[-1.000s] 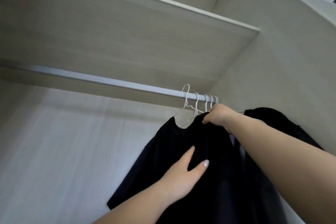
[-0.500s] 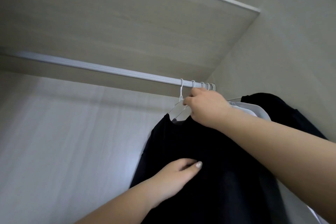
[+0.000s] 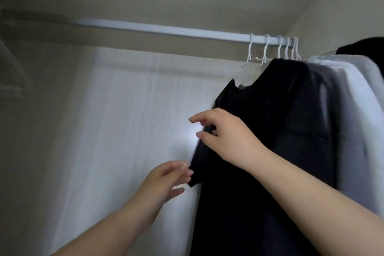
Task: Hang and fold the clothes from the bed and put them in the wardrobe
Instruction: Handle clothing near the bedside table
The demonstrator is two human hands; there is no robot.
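A black shirt [image 3: 270, 120] hangs on a white wire hanger [image 3: 252, 64], first in a row on the wardrobe rail [image 3: 166, 30]. My right hand [image 3: 226, 139] is at the shirt's left sleeve, pinching the sleeve fabric between thumb and fingers. Lower down, my left hand [image 3: 164, 183] has its fingers spread, the fingertips just touching the sleeve's hem. The shirt's lower part runs out of the frame.
Behind the black shirt hang a grey garment [image 3: 324, 110], a white one [image 3: 357, 100] and another black one [image 3: 361, 48], packed against the right wardrobe wall [image 3: 342, 6]. The rail's left stretch is bare. Blurred pale hangers [image 3: 12, 72] show at far left.
My right hand left the hanger's neck and dropped to the sleeve. My left hand slid off the shirt's front to the sleeve hem. The view shifted left.
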